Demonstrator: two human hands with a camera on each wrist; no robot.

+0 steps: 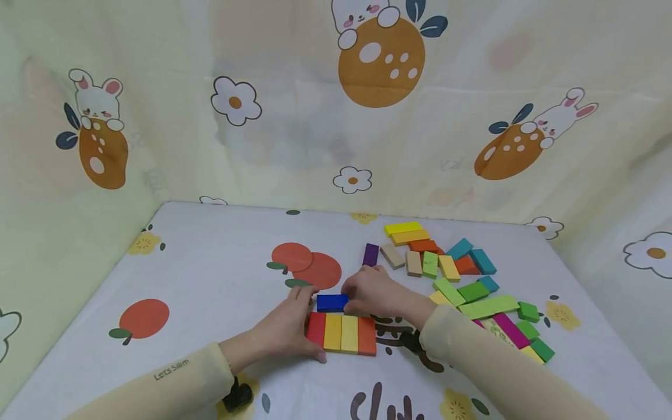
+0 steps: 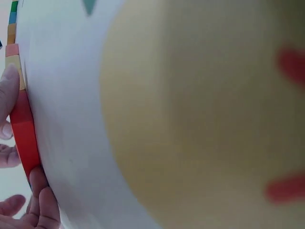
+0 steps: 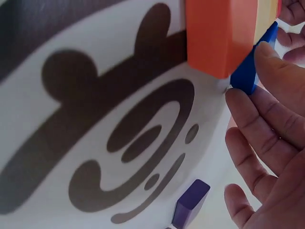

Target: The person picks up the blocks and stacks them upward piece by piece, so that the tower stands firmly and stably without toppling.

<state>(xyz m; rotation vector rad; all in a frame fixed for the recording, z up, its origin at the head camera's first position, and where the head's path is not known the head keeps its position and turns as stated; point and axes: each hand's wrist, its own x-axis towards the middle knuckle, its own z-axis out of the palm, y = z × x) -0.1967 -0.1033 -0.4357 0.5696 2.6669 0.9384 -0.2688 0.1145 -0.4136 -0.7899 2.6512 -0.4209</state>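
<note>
- I judge the step in hand to be setting the blue block (image 1: 332, 303) at the far ends of the row on the desk (image 1: 220, 256).
- To do it well, I'd lower it level, slide it gently nearward until its long side lies flush, then let go without dragging; a hard push could skew the row.
- The right hand (image 1: 377, 293) has a narrow grip: thumb and fingertip pinch the blue block near its right end, the other fingers loose.
- The left hand (image 1: 282, 328) spreads wider along the red block (image 1: 316, 330), thumb at the near end, fingers towards the far end; I'd hold that brace light and steady.
- The blue block's long axis runs left to right, crosswise to the row; its right end points into the right hand, its left end towards the left fingertips.
- Red, amber (image 1: 333, 332), yellow (image 1: 349, 334) and orange (image 1: 367, 336) blocks lie side by side, long axes near to far.
- Whether the blue block touches the row, I cannot tell.
- The purple block (image 1: 370, 255) lies beyond the right hand, well apart from the row.
</note>
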